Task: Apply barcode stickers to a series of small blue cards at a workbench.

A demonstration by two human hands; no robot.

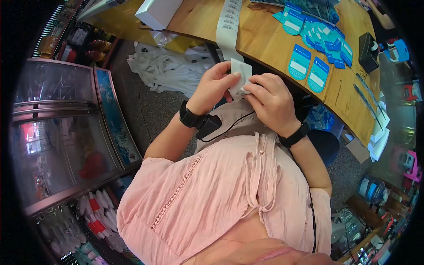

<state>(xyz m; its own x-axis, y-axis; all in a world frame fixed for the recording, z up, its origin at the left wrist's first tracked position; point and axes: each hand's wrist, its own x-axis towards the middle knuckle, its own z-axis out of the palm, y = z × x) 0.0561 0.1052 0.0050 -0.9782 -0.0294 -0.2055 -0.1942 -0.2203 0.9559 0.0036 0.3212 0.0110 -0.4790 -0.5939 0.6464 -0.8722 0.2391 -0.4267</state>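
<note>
A white strip of barcode labels (229,35) runs across the wooden table and over its front edge to my hands. My left hand (214,86) is closed on the strip's end, its thumb pressed flat on the paper. The fingertips of my right hand (273,100) pinch the lower right edge of the same piece. Beyond my right hand, two blue cards with white labels, a left card (300,62) and a right card (318,75), lie side by side near the table edge. What lies under my fingers is hidden.
Behind the two cards is a loose heap of blue cards (329,42). A white box (159,13) stands at the far left, and a dark box (368,52) at the right beside thin metal tools (365,101). White paper strips (163,68) pile up on the floor near a glass-front cabinet (57,128).
</note>
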